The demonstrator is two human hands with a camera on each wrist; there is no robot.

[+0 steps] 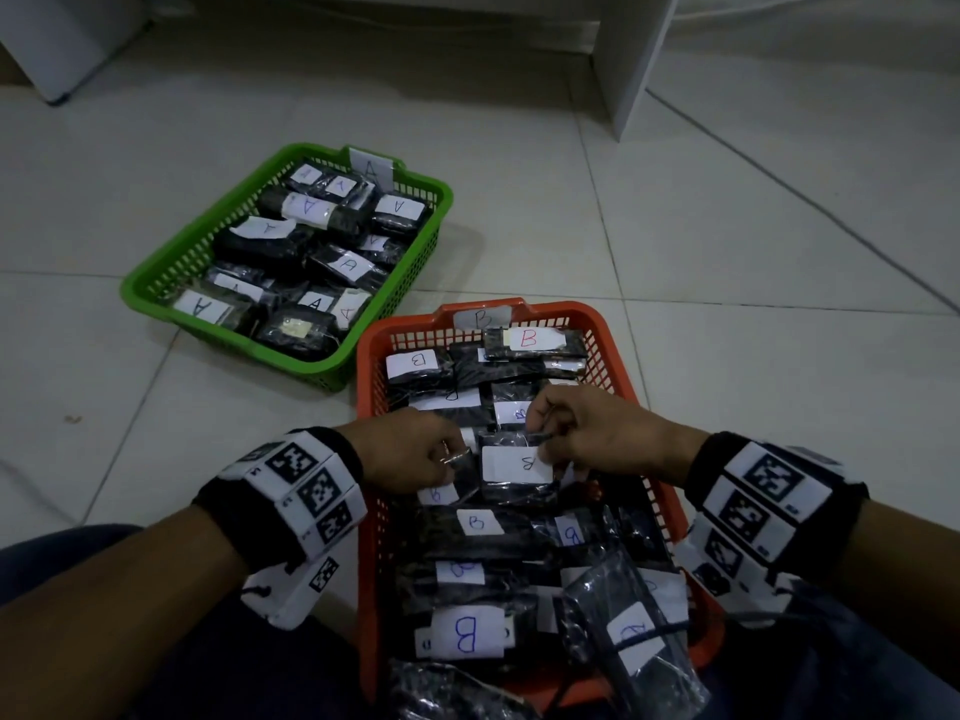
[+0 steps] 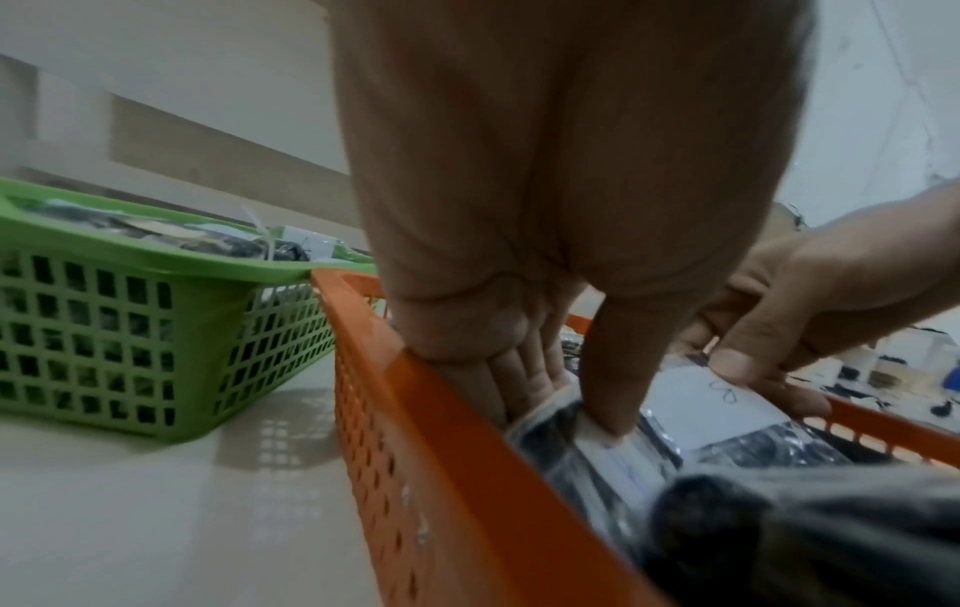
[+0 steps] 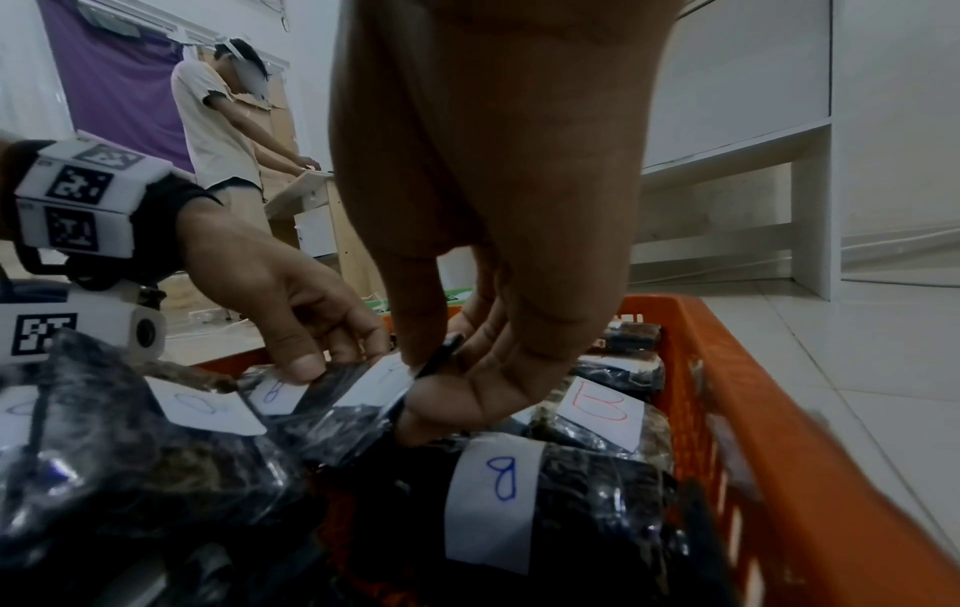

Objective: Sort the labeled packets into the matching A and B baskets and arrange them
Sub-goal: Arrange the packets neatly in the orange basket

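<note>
Pale tiled floor [image 1: 727,226] | white shelving behind | both hands pinch B packet [image 1: 517,467] in orange basket [image 1: 608,350]

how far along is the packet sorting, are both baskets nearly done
Sorting looks mostly done: the green basket holds packets labeled A, the orange basket packets labeled B. In hand: the left hand and right hand both grip one B packet mid-basket, arranging it. Left: the near end is untidy, with a tilted packet leaning over the rim.
</note>
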